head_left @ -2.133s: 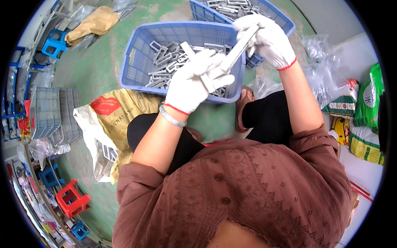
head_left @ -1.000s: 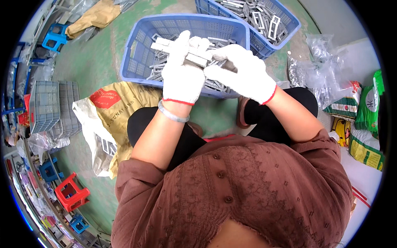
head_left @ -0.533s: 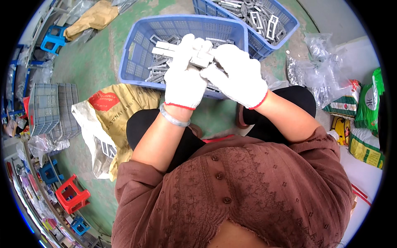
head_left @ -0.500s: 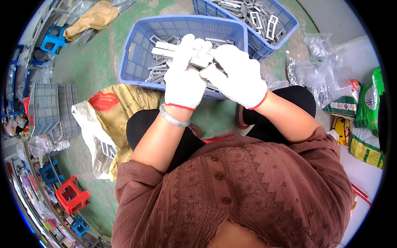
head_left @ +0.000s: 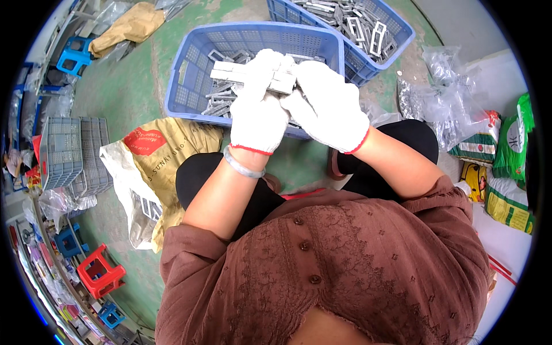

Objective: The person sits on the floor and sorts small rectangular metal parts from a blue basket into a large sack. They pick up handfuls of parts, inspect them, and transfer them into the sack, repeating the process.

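Observation:
Both my hands wear white knit gloves with red cuffs. My left hand (head_left: 259,106) is closed round a small stack of flat silver-grey metal pieces (head_left: 227,71), whose ends stick out to its left. At the right end of the stack, the fingers of my right hand (head_left: 330,103) are bent against it, gripping it; their tips are partly hidden. Below my hands stands a blue plastic basket (head_left: 175,86) with perforated walls. Loose metal frames (head_left: 219,103) lie inside it, partly covered by the gloves.
Behind to the right, a second blue basket (head_left: 371,73) holds more metal frames (head_left: 357,29). A yellow paper sack (head_left: 167,152) lies left of my knee. Clear plastic bags (head_left: 454,109) and green sacks (head_left: 509,149) sit at right. Grey crates (head_left: 60,152) and a red stool (head_left: 100,271) stand left.
The metal pieces, spread apart at their left ends before, now sit closer together in line. My hands have shifted only slightly and keep hold of the stack.

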{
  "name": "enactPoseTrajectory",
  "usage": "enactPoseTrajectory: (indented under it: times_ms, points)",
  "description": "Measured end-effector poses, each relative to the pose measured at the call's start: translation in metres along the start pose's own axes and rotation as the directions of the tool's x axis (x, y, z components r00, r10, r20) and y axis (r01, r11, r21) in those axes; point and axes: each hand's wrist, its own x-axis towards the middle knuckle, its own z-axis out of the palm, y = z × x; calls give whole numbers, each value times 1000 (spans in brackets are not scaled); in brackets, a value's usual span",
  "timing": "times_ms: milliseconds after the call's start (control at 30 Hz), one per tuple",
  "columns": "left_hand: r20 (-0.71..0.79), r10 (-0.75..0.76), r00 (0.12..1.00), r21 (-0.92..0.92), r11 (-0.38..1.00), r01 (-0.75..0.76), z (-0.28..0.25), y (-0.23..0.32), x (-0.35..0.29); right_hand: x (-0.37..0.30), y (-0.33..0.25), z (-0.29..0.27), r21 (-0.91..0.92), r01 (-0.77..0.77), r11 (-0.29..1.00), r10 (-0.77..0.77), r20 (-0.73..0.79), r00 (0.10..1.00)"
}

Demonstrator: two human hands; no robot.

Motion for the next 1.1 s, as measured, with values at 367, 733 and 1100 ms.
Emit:
enactPoseTrajectory:
  times_ms: [367, 733, 1100]
  points:
    - [47, 133, 990, 39, 990, -135, 6, 0, -3, 2, 8, 5, -9, 89, 996, -89, -117, 989]
    - [85, -74, 994, -48, 996, 78, -2, 3, 0, 10, 1, -8, -184, 143, 972, -172, -152, 973]
    - [109, -259, 960, -174, 946, 275, -1, 0, 5, 14, -8, -15, -204, 162, 966, -180, -74, 981]
